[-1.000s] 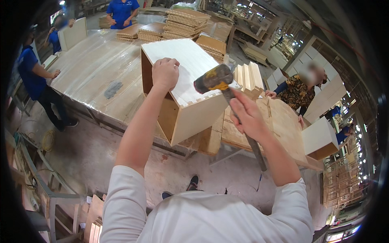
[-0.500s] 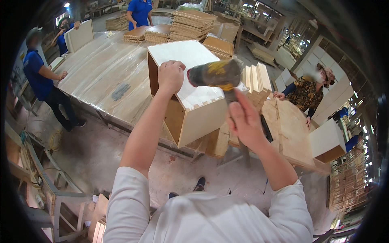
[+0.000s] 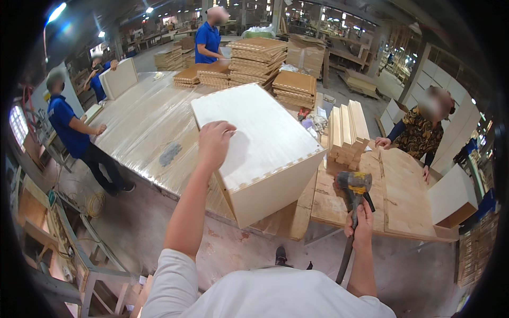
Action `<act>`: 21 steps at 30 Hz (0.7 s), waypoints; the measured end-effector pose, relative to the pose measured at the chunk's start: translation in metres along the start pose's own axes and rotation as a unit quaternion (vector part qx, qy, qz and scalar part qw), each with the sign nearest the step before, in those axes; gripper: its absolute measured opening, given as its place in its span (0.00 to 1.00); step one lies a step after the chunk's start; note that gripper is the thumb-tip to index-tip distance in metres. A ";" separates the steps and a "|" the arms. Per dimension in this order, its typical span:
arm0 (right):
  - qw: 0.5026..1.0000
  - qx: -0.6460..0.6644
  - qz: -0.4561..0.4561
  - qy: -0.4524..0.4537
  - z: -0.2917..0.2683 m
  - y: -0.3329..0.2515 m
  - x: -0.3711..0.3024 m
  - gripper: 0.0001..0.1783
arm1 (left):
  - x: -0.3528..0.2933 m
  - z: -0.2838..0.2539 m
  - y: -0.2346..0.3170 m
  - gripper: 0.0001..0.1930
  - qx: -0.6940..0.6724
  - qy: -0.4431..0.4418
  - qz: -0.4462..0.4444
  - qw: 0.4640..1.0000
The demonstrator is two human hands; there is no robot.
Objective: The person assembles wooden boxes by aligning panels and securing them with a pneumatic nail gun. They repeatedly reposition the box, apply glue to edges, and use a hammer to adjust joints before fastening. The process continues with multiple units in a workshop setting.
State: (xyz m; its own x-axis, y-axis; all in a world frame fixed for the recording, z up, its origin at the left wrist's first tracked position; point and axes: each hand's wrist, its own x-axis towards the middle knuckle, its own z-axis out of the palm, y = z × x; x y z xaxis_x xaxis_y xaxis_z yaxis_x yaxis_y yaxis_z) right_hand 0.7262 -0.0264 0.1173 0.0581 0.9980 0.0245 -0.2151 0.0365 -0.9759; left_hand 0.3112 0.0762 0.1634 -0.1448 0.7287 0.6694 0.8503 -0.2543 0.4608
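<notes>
1. resting palm-down on the top panel of a pale, box-shaped wooden cabinet carcass (image 3: 260, 143), the left hand (image 3: 213, 142) lies flat near the near-left edge with fingers spread and closed on nothing; it looks placed to steady the box.

2. the right hand (image 3: 362, 225) is wrapped tight around the dark handle of a mallet with a yellow-and-grey head (image 3: 354, 183), held low and upright just beside the box's right end, the head apart from the wood.

3. the box sits tilted across the near edge of a long worktable covered in clear plastic film (image 3: 138, 127), one corner overhanging toward the person, likely so the finger-jointed edge along its near side can be reached.

4. right of the box, short pale wooden slats (image 3: 347, 127) stand on end in a tight bundle on a lower bench of bare plywood sheets (image 3: 403, 185), near the mallet hand.

5. a person in a patterned shirt (image 3: 419, 138) leans both hands on that bench; a small white box (image 3: 450, 196) stands at its far right.

6. stacks of brown grooved boards (image 3: 254, 58) pile up at the table's far end, where people in blue shirts (image 3: 69, 127) stand; what they handle is too small to tell.
</notes>
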 end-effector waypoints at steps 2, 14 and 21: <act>0.999 -0.008 0.015 0.029 -0.022 0.013 0.026 0.20 | -0.001 -0.005 -0.003 0.09 -0.011 0.000 0.009 1.000; 0.977 -0.050 0.107 -0.180 -0.037 0.114 0.225 0.35 | 0.006 -0.004 0.018 0.08 -0.061 -0.045 -0.167 0.983; 0.943 -0.116 0.015 -0.311 0.097 0.172 0.405 0.24 | 0.009 -0.010 0.028 0.07 0.001 -0.070 -0.234 0.970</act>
State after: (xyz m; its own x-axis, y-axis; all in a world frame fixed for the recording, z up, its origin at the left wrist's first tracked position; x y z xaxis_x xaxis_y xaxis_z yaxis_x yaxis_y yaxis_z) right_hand 0.6179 0.3888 -0.0192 -0.5430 0.8383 0.0486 0.0163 0.0684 -0.9975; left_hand 0.3292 0.0698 0.1884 -0.4460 0.8427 0.3016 0.7090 0.1270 0.6937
